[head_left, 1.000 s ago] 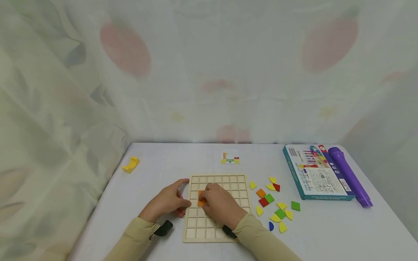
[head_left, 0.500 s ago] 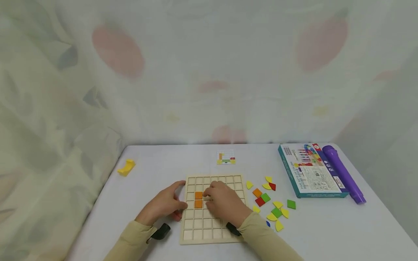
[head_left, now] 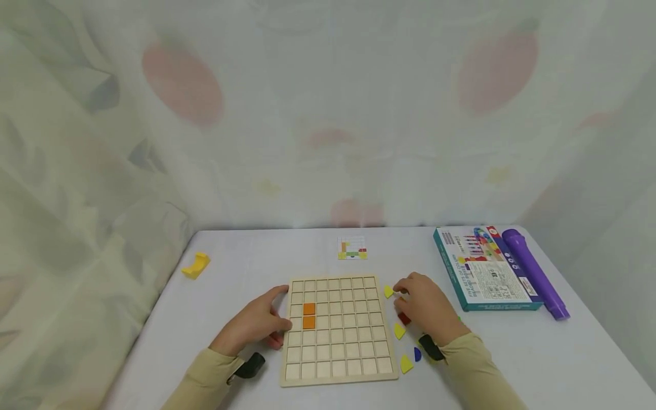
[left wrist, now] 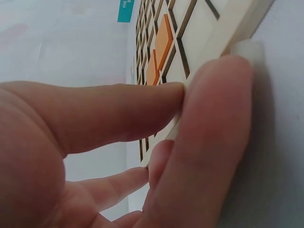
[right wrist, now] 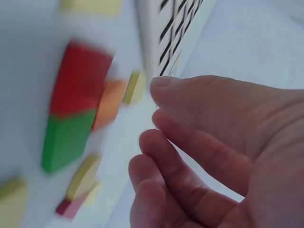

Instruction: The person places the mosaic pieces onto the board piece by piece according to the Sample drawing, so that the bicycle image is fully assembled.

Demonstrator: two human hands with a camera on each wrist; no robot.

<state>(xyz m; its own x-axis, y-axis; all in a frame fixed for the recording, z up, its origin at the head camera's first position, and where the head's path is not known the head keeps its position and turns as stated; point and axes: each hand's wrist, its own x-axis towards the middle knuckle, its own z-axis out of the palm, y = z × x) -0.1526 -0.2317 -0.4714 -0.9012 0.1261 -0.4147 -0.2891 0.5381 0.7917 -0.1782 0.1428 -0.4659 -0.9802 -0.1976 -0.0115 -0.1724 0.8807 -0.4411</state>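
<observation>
Probably selecting: steadying the pale wooden gridded board (head_left: 340, 330) with splayed left grip (head_left: 258, 326); hovering with parted, empty right grip (head_left: 430, 304) near the flat red square tile (right wrist: 78, 80). Next, presumably: pinching it singly.

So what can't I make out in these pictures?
Head: the green square tile beside the red square tile, hidden by the right hand.
Head: white-and-teal cardboard box, its fine print too small.
Left wrist: part of the pale wooden grid board, behind the left hand.
Right wrist: flat yellow piece at left edge, cut off, blurred.
</observation>
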